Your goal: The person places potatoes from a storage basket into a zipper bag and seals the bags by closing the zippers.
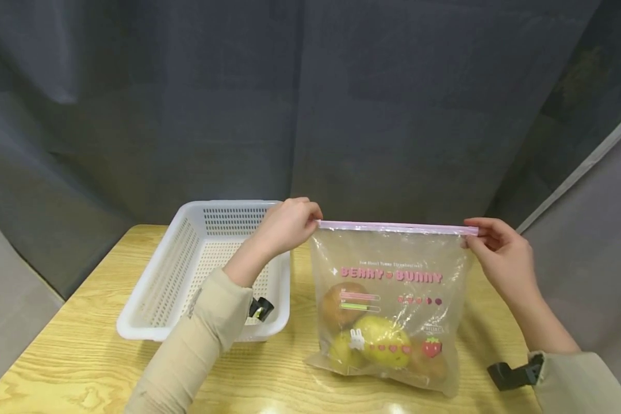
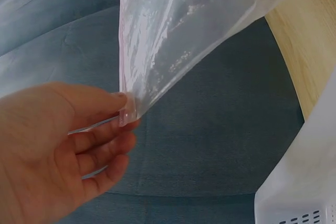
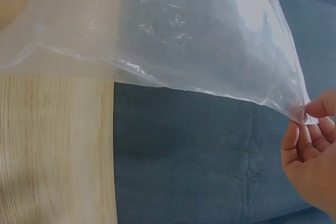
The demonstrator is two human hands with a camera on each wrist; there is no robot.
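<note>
A clear zip bag [image 1: 393,253] with a pink top strip and "Berry Bunny" print stands upright on the table, its top edge stretched straight. Inside, low down, lie yellow fruits [image 1: 385,342] and an orange-brown round fruit [image 1: 344,307]; another brownish one shows at the lower right. My left hand [image 1: 292,224] pinches the top left corner between thumb and fingers. At the opposite top corner, my right hand [image 1: 504,253] pinches the strip's end. Both wrist views show the corners held between thumb and fingertips, the left hand [image 2: 79,140] and the right hand [image 3: 312,153].
A white plastic basket [image 1: 150,276] with slotted walls stands on the wooden table [image 1: 269,379] to the left of the bag, partly behind my left forearm. Dark grey curtains [image 1: 227,103] hang behind the table and at the sides.
</note>
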